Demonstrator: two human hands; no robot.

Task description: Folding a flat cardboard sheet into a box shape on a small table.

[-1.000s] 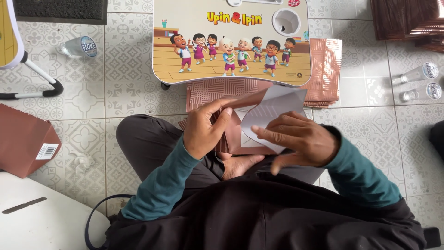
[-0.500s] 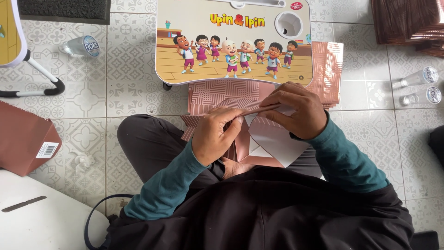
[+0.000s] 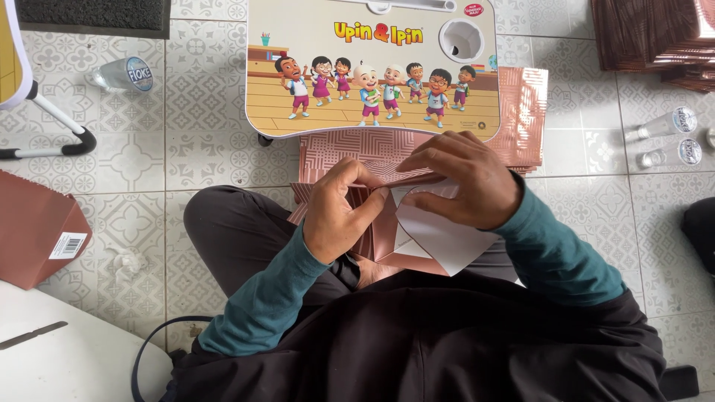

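Observation:
A rose-brown patterned paper bag (image 3: 383,242) with a white inside lies over my lap, partly folded. My left hand (image 3: 339,208) pinches its upper edge near the middle. My right hand (image 3: 465,179) lies over the top of the same bag, fingers curled down on the fold beside the left hand. Under both hands a stack of flat patterned sheets (image 3: 350,152) of the same colour rests on the tiled floor.
A small lap table (image 3: 372,67) with a cartoon print stands just ahead. More patterned sheets (image 3: 525,112) lie to its right, another pile (image 3: 648,37) at the far right. Plastic water cups (image 3: 123,74) and bottles (image 3: 663,123) stand on the floor. A brown box (image 3: 33,231) sits left.
My right hand has moved up from the bag's lower right flap to its top edge. The white flap has been folded down, and both hands now meet at the fold.

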